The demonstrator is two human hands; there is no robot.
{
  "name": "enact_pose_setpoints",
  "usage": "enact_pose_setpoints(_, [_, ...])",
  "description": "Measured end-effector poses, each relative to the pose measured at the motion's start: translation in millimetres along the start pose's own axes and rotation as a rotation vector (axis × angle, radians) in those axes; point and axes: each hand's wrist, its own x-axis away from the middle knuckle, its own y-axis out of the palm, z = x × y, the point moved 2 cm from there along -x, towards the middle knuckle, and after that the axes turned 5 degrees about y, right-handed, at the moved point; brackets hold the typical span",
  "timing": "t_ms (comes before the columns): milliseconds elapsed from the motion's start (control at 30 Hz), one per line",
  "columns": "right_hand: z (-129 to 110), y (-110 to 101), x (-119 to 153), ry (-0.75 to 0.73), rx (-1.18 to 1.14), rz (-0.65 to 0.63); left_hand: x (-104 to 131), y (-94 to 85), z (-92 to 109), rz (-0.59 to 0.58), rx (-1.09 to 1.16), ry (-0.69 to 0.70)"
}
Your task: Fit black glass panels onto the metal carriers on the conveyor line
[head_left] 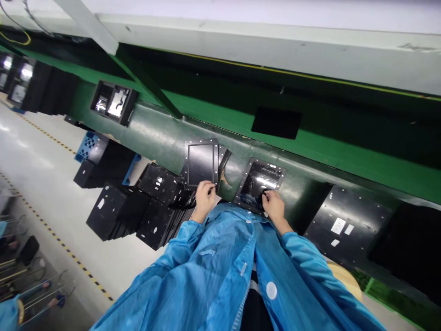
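Note:
A black panel with a raised rectangular border (pixel 201 164) lies on the green bench left of centre. My left hand (pixel 206 197) is at its lower edge, fingers curled together; what they grip, if anything, is too small to make out. To the right lies a second black panel with a glossy middle (pixel 262 179) and bright dots around its rim. My right hand (pixel 274 205) rests at that panel's lower right part, its fingers bent and pressed together over the glossy surface. Whether something small is between those fingers is unclear. Another dark piece sticks out behind the first panel.
Stacks of black panels (pixel 156 184) stand at the left beside the bench. Further right lies a large black panel with white labels (pixel 347 225). An open black box (pixel 113 102) sits at the back left, and a dark flat sheet (pixel 277 122) behind the glossy panel.

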Motion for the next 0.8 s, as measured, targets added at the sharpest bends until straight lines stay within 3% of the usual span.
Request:
enact_pose_setpoints(67, [-30.7, 13.1, 0.4, -0.144, 0.081, -0.164, -20.4, -22.0, -22.0, 0.169, -0.153, -0.212])
enact_pose_setpoints(100, [-46.7, 21.1, 0.8, -0.205, 0.137, -0.245, -32.0, -28.7, -33.5, 0.198, -0.215, -0.334])
enact_pose_setpoints(200, [-89.8, 43.0, -2.9, -0.277, 0.332, -0.392, -63.3, -36.1, -62.2, 0.121, -0.285, -0.573])
enact_pose_setpoints(300, [-126.3, 52.8, -20.5, -0.239, 0.386, -0.346, -77.1, -36.6, -79.5, 0.059, -0.248, -0.615])
enact_pose_setpoints(433, [-184.8, 56.8, -53.2, -0.174, 0.029, -0.19, -66.2, -34.7, -91.0, 0.151, -0.126, -0.649])
enact_pose_setpoints(567, [-235.6, 67.6, -54.3, 0.017, -0.193, -0.313, -49.9, -32.7, -85.4, 0.221, -0.015, -0.583])
enact_pose_setpoints(667, [-242.7, 62.3, -34.8, 0.031, -0.347, -0.306, -44.3, -41.7, -76.7, 0.196, 0.166, -0.651])
enact_pose_setpoints(733, [-230.2, 49.6, -22.5, 0.027, -0.477, -0.256, -46.4, -51.6, -68.5, 0.13, 0.419, -0.693])
enact_pose_setpoints(800, [-209.4, 34.5, -12.5, 0.058, -0.591, -0.256, -54.8, -58.4, -53.2, 0.016, 0.751, -0.631])
